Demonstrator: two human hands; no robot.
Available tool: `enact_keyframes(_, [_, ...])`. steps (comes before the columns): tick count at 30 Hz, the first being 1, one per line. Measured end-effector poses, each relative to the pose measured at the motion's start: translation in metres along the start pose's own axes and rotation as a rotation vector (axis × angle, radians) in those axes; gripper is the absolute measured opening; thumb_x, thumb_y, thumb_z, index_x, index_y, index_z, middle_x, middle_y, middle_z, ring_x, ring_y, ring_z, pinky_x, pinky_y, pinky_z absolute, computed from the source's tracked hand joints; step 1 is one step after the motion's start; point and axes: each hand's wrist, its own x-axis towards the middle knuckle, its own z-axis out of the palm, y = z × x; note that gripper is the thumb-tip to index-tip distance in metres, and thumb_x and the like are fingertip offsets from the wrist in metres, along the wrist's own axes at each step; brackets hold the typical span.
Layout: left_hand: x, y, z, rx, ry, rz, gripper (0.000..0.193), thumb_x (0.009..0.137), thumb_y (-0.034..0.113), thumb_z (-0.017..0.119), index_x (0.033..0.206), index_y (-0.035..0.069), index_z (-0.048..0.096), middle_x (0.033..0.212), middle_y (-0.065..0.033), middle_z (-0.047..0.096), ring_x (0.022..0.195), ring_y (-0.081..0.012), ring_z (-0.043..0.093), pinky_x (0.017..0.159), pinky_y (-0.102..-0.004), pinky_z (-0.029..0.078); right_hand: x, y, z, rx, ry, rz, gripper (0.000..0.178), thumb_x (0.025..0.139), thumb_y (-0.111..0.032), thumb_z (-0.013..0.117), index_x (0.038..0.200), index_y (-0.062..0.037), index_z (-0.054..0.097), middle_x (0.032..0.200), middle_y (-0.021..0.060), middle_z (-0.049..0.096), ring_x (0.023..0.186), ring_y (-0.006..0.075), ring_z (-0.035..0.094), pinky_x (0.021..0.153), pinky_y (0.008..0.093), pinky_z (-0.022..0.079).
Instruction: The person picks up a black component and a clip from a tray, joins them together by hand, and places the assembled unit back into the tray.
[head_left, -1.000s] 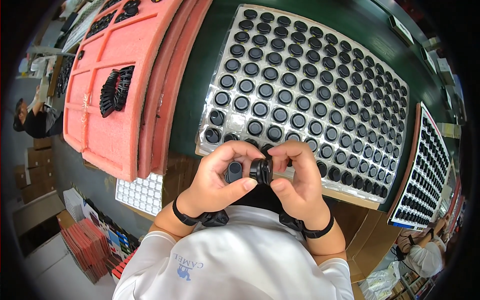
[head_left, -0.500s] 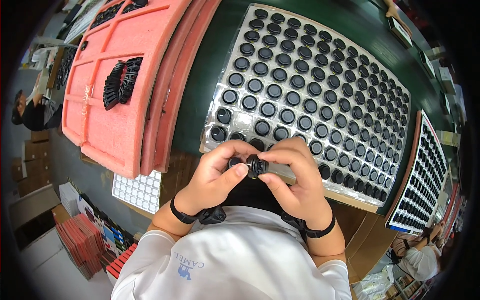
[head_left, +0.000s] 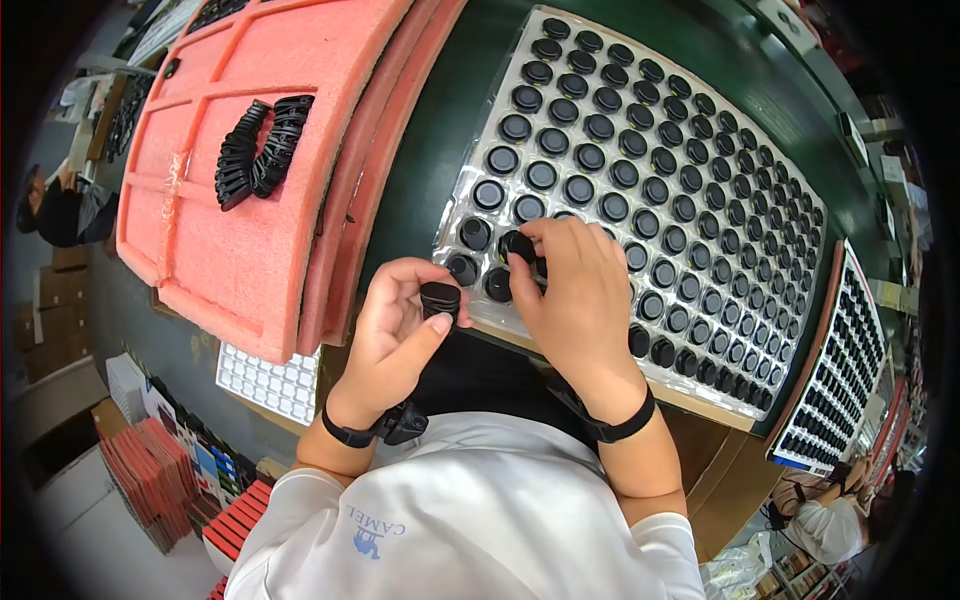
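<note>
My left hand (head_left: pixel 392 325) is closed, thumb and fingers pinching a small black oblong piece (head_left: pixel 440 296) with a flat top, in front of the tray's near left corner. Over that same corner, my right hand (head_left: pixel 582 295) grips a round black cap-like part (head_left: pixel 515 246) between thumb and fingers, at a slot among the other parts. Whether it rests fully in the slot I cannot tell. The clear plastic tray (head_left: pixel 447 236) holds many rows of similar round black parts (head_left: pixel 540 175). My right fingers hide several of them.
Stacked pink foam trays (head_left: pixel 240 260) stand at the left, with a curved row of black pieces (head_left: pixel 235 165) on top. A white empty-slotted tray (head_left: pixel 265 380) lies below them. Another filled tray (head_left: pixel 835 365) is at the right, near a co-worker (head_left: pixel 830 525). Dark green tabletop (head_left: pixel 420 160) shows between.
My hands have moved apart. The right one has carried the round black part away and up to the tray's slot; the left keeps the oblong piece, now held more upright.
</note>
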Motion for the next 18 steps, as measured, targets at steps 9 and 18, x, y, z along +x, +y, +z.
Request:
enact_keyframes(9, [0.002,-0.001,-0.003,0.139,-0.017,0.04,0.052,0.082,-0.009,0.056,0.128,-0.002,0.033,0.105,-0.0128,0.054,0.097,-0.0165,0.054,0.088,-0.0289,0.043,0.003,-0.005,0.0,-0.152,-0.036,-0.01,0.026,0.073,-0.01,0.069,0.097,-0.0066,0.061,0.082,0.0067,0.055,0.079,0.0252,0.053,0.071,0.0369,0.039])
enact_keyframes(18, [0.004,-0.002,0.008,0.173,-0.056,0.069,0.053,0.082,-0.009,0.057,0.129,-0.002,0.033,0.108,-0.0136,0.053,0.099,-0.0184,0.056,0.09,-0.03,0.043,-0.007,-0.02,-0.025,0.354,-0.233,-0.158,0.026,0.071,-0.008,0.072,0.096,-0.0057,0.063,0.088,0.0087,0.057,0.084,0.0259,0.054,0.075,0.0335,0.04])
